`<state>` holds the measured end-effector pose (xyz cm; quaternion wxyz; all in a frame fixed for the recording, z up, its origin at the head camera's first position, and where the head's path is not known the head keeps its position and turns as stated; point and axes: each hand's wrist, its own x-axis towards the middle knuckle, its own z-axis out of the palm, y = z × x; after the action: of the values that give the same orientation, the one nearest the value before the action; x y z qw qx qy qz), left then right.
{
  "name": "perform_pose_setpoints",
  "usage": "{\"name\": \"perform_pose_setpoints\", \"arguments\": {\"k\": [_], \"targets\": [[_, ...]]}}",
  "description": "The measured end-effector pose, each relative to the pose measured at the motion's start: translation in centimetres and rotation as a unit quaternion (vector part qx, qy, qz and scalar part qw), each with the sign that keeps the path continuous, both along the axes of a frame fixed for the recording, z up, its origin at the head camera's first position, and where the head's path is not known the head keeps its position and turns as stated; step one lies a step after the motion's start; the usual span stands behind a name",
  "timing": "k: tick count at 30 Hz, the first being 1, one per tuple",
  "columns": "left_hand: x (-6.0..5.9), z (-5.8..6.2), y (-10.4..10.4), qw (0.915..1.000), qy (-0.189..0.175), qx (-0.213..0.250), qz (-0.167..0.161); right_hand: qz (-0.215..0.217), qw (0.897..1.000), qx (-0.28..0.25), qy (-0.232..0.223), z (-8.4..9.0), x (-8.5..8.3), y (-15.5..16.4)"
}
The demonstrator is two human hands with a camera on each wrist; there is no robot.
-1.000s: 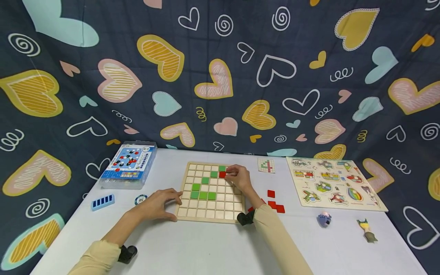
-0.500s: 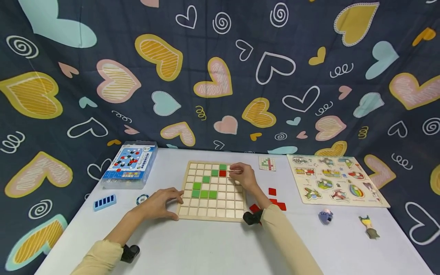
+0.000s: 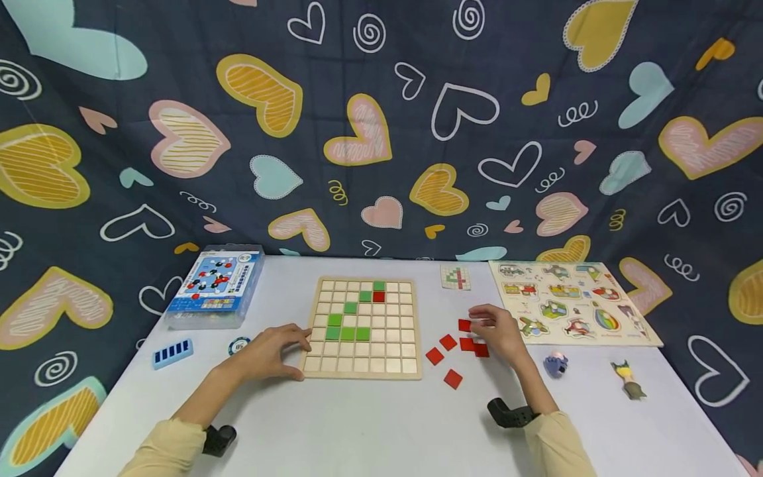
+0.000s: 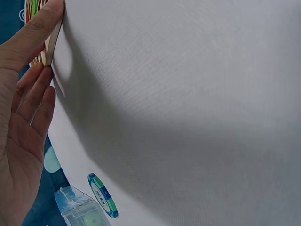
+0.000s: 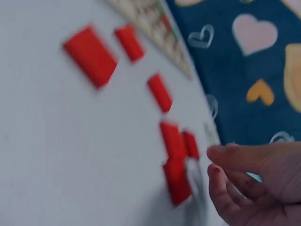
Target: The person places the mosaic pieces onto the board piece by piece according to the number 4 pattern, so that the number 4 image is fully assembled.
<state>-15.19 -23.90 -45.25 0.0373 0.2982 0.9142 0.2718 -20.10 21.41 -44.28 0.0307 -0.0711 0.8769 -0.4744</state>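
Note:
A wooden grid board (image 3: 398, 365) lies mid-table with several green tiles (image 3: 348, 333) and one red tile (image 3: 378, 297) set in its cells. My left hand (image 3: 295, 344) rests with straight fingers against the board's front left corner; the left wrist view shows this hand (image 4: 44, 52) touching the board edge (image 4: 53, 40). My right hand (image 3: 479, 324) hovers over several loose red tiles (image 3: 448, 342) to the right of the board. In the blurred right wrist view, the right hand (image 5: 214, 162) has loosely curled fingers beside the red tiles (image 5: 176, 162), with nothing seen between them.
A clear box with a blue label (image 3: 216, 286) sits far left, with a blue ridged piece (image 3: 172, 352) and a poker chip (image 3: 241, 345) in front. A pattern card (image 3: 456, 277) and a picture peg puzzle (image 3: 569, 303) lie right, with two loose figures (image 3: 556, 364) (image 3: 627, 379).
My right hand left the red tile in the board's upper right and moved right and nearer, to the loose red tiles. The left hand stayed on the board's corner.

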Motion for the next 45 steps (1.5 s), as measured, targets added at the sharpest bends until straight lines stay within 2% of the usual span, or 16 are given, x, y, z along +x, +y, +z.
{"name": "perform_pose_setpoints", "arguments": {"k": [2,10,17,20,22,25,29,34,40,45], "targets": [[0.0,0.0,-0.2,1.0,0.005,0.001,0.002,-0.009,1.0,0.02,-0.003,-0.5,-0.3,0.8],[-0.2,-0.2,-0.1,0.9999,0.003,0.012,-0.006,0.005,0.999,0.046,-0.003,-1.7,-1.7,1.2],[-0.3,-0.1,-0.1,1.0,-0.004,0.003,-0.002,0.042,0.996,0.075,-0.008,-1.8,-2.5,1.2],[-0.3,0.1,-0.1,1.0,-0.008,0.001,-0.002,0.036,0.997,0.069,-0.003,-2.0,-2.5,1.1],[-0.3,0.1,-0.1,1.0,-0.008,0.001,-0.004,0.014,0.998,0.053,-0.009,-2.2,-2.4,0.9],[-0.2,0.1,0.0,1.0,-0.003,0.003,-0.007,-0.031,0.999,-0.009,-0.04,-2.4,-2.1,0.8],[-0.1,0.0,0.0,1.0,0.001,0.002,-0.007,-0.075,0.989,-0.096,-0.088,-2.2,-1.9,0.7],[-0.1,0.2,0.1,1.0,-0.004,-0.006,-0.006,-0.088,0.985,-0.104,-0.107,-1.9,-2.0,0.8],[-0.1,0.4,0.1,1.0,-0.003,-0.002,-0.006,-0.073,0.99,-0.086,-0.084,-2.1,-2.3,0.6],[-0.1,0.3,0.0,1.0,0.0,-0.003,-0.006,-0.089,0.991,-0.07,-0.078,-2.5,-2.6,0.5]]}}
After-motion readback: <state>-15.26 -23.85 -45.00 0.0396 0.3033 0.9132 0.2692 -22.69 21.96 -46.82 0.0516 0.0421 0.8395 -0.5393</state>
